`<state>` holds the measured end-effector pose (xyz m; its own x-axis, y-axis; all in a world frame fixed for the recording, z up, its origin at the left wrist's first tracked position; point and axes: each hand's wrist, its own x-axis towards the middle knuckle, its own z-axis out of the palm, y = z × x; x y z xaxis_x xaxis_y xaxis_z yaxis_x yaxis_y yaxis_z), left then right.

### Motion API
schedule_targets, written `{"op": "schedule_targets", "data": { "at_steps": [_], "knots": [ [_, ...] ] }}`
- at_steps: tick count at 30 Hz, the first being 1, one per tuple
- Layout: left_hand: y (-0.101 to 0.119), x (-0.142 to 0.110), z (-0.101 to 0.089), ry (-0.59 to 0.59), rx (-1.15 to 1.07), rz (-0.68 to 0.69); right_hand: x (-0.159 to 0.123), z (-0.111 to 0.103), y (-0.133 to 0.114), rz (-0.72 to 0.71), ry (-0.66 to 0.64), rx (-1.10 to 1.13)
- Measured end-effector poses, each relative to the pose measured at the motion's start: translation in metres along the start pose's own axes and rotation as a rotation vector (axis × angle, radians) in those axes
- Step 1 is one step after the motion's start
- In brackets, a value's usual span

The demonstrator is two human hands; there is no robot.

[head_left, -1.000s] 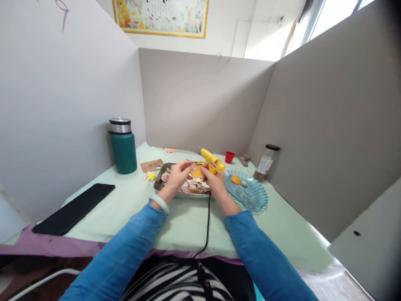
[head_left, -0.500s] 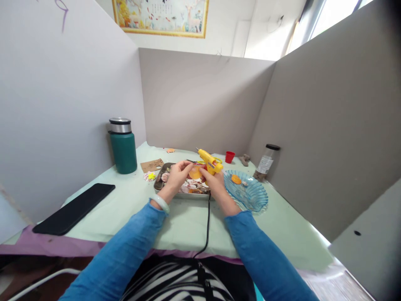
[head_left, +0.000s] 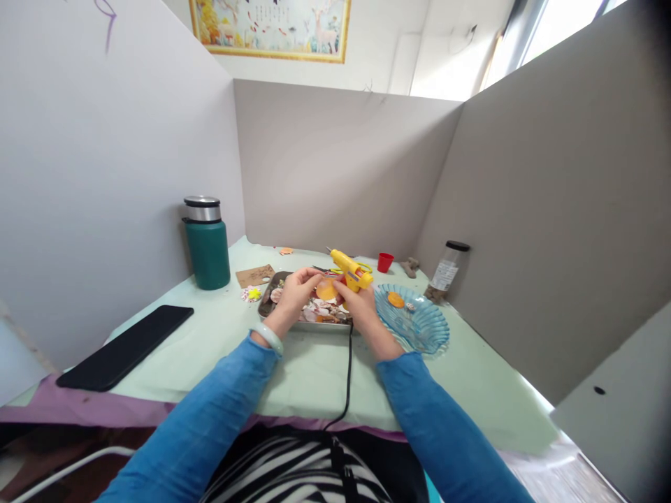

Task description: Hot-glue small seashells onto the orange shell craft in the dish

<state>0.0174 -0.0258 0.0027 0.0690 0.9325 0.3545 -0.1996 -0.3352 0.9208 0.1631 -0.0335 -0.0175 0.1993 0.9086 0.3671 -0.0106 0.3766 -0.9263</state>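
My right hand (head_left: pixel 361 302) is wrapped round a yellow glue gun (head_left: pixel 350 268), whose nozzle points up and to the left. Its black cord (head_left: pixel 348 377) runs down to the table's front edge. Between both hands is an orange seashell (head_left: pixel 326 288). My left hand (head_left: pixel 296 293) pinches the shell's left side, and the thumb side of my right hand is at its right edge. Right below them lies a metal tray (head_left: pixel 309 327) filled with several shells (head_left: pixel 319 312), partly hidden by my hands.
On the left stand a green bottle (head_left: pixel 206 251) and a black phone-like slab (head_left: pixel 126 348). A brown card (head_left: pixel 254 276) and flower ornament (head_left: pixel 251 294) lie near the tray. To the right are a blue glass plate (head_left: pixel 433 328), a red cup (head_left: pixel 385 263) and a lidded jar (head_left: pixel 445 272).
Both hands, the shell and the glue gun stay almost where they were. The whole view has shifted very slightly.
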Motion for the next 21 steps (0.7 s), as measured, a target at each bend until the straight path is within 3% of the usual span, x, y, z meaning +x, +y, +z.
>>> {"op": "schedule_targets", "data": {
  "at_steps": [21],
  "knots": [
    [0.001,-0.001,0.002,-0.091,-0.085,-0.080,-0.005,0.005,-0.013,0.059,0.024,0.183]
  ]
}}
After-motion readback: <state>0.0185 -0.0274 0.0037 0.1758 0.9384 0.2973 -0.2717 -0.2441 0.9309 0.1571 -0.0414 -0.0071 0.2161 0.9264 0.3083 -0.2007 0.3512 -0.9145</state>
